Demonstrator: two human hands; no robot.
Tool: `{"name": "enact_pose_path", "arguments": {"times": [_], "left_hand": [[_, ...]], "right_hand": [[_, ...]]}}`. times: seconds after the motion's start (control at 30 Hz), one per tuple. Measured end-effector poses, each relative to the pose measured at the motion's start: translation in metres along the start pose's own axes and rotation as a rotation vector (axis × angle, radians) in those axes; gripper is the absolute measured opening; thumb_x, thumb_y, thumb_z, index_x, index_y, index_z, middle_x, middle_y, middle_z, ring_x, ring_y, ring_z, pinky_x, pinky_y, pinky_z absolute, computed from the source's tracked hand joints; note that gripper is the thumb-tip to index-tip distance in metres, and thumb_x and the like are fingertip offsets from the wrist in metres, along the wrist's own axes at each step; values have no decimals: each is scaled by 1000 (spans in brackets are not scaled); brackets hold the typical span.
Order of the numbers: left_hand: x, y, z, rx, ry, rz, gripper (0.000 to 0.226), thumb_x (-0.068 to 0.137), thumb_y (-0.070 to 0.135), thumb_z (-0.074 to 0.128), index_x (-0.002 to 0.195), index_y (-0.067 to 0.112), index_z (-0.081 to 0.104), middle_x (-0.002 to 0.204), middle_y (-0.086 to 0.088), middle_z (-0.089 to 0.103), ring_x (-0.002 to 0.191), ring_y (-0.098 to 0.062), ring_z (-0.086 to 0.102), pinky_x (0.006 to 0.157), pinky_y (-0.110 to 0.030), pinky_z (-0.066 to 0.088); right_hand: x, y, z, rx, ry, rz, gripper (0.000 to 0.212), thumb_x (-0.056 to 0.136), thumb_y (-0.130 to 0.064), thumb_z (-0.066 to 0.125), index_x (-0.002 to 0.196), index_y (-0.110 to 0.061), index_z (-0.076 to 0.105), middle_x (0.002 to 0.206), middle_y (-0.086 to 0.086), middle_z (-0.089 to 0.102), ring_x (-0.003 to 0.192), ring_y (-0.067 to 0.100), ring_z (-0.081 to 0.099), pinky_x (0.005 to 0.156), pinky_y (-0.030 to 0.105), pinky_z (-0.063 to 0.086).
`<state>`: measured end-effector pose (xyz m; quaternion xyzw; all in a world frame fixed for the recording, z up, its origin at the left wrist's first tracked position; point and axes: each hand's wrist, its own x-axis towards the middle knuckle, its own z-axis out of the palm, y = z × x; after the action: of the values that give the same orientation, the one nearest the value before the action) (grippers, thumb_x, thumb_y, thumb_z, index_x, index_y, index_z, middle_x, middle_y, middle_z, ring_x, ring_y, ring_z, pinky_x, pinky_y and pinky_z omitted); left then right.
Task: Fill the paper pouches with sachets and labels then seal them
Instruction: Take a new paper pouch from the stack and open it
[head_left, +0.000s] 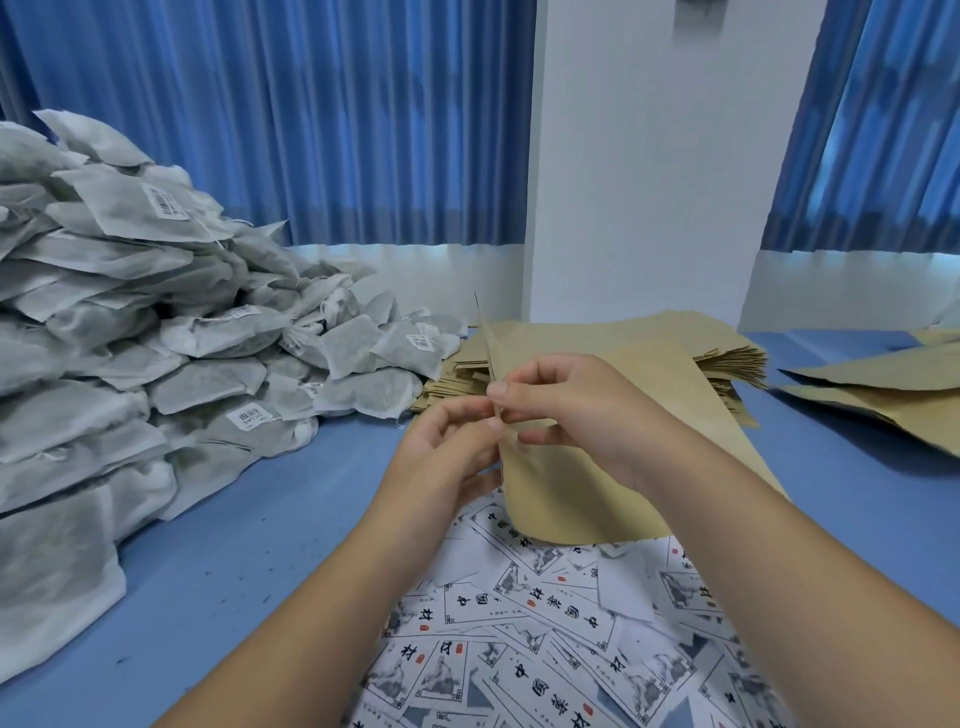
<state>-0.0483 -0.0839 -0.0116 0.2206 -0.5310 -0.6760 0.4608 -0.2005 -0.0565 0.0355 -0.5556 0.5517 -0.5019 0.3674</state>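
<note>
A brown paper pouch (582, 493) is held above the blue table (249, 545), its left edge turned up toward me. My left hand (447, 457) pinches that edge from the left. My right hand (582, 410) pinches the same edge from the right, thumb and forefinger on the paper. A stack of flat brown pouches (727, 358) lies just behind the hands. A big heap of grey-white sachets (130, 332) fills the left side. Printed white labels (545, 623) lie scattered under my forearms.
More brown pouches (893, 395) lie at the right of the table. Blue curtains (311, 130) and a white wall column (665, 156) stand behind the table.
</note>
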Motion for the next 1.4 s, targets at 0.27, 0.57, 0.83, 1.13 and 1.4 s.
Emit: {"name": "enact_pose_path", "arguments": {"times": [0.27,0.57,0.83,1.13,1.4], "left_hand": [[-3,2,-1,-71,-91,-12,50,78,21,62,124,3,55,107,-16,70,88,-23,68,70,-30,56],[-1,1,5,-13,70,-18,46,67,5,55,113,4,61,76,-12,69,62,-19,63,55,-26,53],[-3,0,12,284,175,8,19,86,1,50,91,1,68,61,-5,56,50,-11,56,48,-22,51],[-3,9,1,401,-43,-138,21,85,-6,45,86,-3,66,65,-17,66,54,-25,66,45,-23,51],[-5,9,9,197,-35,-118,24,85,-9,41,76,0,61,59,-15,63,46,-23,61,43,-27,53]], "right_hand": [[0,-1,-2,-21,21,-7,27,74,-34,79,91,-14,71,77,-8,71,79,3,67,77,28,56],[0,-5,7,-314,67,-34,11,76,-16,65,70,-8,65,66,3,59,61,16,55,68,35,53],[-6,-15,17,-640,45,-251,8,72,-9,61,67,-3,61,60,1,54,55,11,44,54,26,39],[-10,-13,20,-805,-57,-220,23,78,-19,57,57,-15,48,57,-1,44,55,14,39,51,27,34],[-11,-16,10,-613,-86,-234,35,80,-5,52,53,-18,35,43,-11,30,47,6,28,47,21,26]]}}
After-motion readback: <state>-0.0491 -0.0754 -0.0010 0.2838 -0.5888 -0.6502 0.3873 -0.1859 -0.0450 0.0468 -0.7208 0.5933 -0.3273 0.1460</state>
